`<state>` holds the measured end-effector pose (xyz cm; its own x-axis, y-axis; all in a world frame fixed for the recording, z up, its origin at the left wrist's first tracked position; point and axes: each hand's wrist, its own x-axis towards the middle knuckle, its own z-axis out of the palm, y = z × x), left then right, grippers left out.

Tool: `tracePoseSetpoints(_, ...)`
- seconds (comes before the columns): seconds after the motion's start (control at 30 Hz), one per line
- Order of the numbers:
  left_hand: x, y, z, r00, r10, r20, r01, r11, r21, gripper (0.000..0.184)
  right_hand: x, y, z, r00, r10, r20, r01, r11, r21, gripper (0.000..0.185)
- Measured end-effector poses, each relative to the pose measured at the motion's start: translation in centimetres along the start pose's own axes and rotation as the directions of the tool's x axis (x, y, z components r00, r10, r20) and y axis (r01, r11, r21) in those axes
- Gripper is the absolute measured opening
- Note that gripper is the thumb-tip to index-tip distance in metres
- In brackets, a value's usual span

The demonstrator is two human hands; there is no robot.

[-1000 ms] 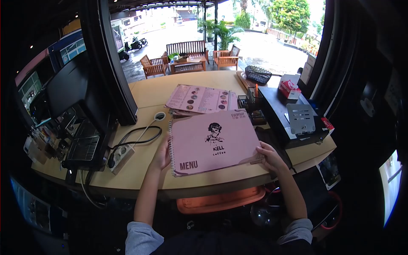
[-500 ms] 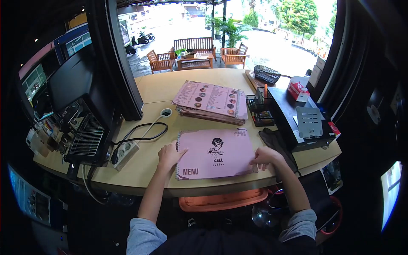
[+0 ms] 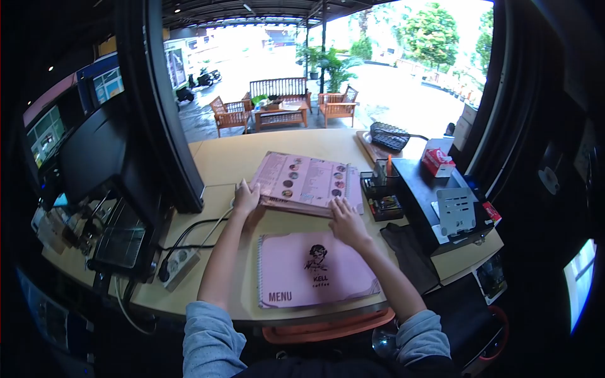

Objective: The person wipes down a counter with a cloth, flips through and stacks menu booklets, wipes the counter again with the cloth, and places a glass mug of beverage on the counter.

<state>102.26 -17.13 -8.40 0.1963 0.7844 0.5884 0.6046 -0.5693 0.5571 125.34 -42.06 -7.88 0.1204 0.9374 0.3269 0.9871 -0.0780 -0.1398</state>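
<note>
A pile of pink spiral-bound menus [image 3: 307,179] lies on the counter, its top one showing printed text and round food pictures. At the pile's left front corner, my left hand [image 3: 247,198] is closed on the edge of the top menu, thumb above. My right hand [image 3: 348,223] lies with outstretched fingers over the front right part of that same menu; its thumb is hard to make out. Nearer to me, a closed menu [image 3: 293,268] with a drawn figure and "KELL coffee" rests flat, untouched. My right forearm passes above its right side.
A black cash drawer [image 3: 435,201] bears a red tissue box [image 3: 438,162] and a metal stand [image 3: 455,211]. Beside it stand a black organizer [image 3: 382,198] and a wire basket [image 3: 389,137]. At left are a power strip [image 3: 181,268], cables and a dark machine [image 3: 120,242].
Both hands have let go of the front menu and moved forward to the pile. The front menu stays on the counter. The view has tilted up a little.
</note>
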Motion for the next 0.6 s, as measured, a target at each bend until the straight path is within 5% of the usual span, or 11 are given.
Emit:
tracePoseSetpoints(0.03,0.7,0.3,-0.1,0.953,-0.142,0.269,0.145,0.989,0.009,0.046,-0.3,0.1,0.0,1.000,-0.003,-0.025,0.004,1.000,0.025,0.064)
tracePoseSetpoints(0.53,1.1,0.5,-1.2,0.923,-0.267,0.276,0.265,0.963,0.045,0.033,-0.9,-0.2,-0.2,0.998,-0.012,-0.067,0.016,0.998,0.054,0.078)
tracePoseSetpoints(0.6,0.9,0.2,-1.1,0.963,-0.239,0.127,0.251,0.964,-0.084,0.028,-1.2,-0.1,-0.1,0.996,-0.016,-0.086,0.021,0.998,0.054,0.078)
